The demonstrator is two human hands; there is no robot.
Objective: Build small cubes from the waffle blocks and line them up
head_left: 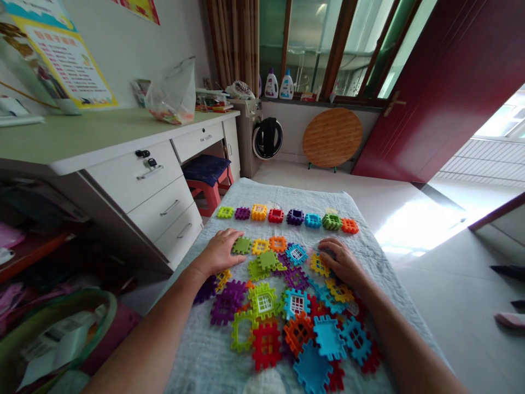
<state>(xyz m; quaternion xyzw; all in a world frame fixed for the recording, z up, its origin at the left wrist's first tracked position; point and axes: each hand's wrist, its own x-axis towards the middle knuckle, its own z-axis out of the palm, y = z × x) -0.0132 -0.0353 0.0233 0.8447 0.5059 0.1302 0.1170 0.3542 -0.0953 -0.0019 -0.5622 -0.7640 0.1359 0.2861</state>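
Observation:
My left hand [221, 252] lies on the cloth-covered table at the left edge of a pile of plastic building panels, fingers apart. Beside its fingertips is a green panel [241, 245], and the hand seems to touch its edge without gripping it. Across the pile my right hand [342, 261] rests with fingers spread, the thumb by a yellow window panel [319, 265]. Between my forearms lie several loose notched panels, among them a red one [266, 346], a blue one [329, 337] and a purple one [228, 302]. Some overlap and partly hide others.
Beyond the pile runs a row of small assembled blocks, including a yellow block [258, 212] and a dark purple block [295, 217]. A white desk [135, 131] with drawers stands left, near a red stool [211, 191]. A bin [109, 312] sits at lower left.

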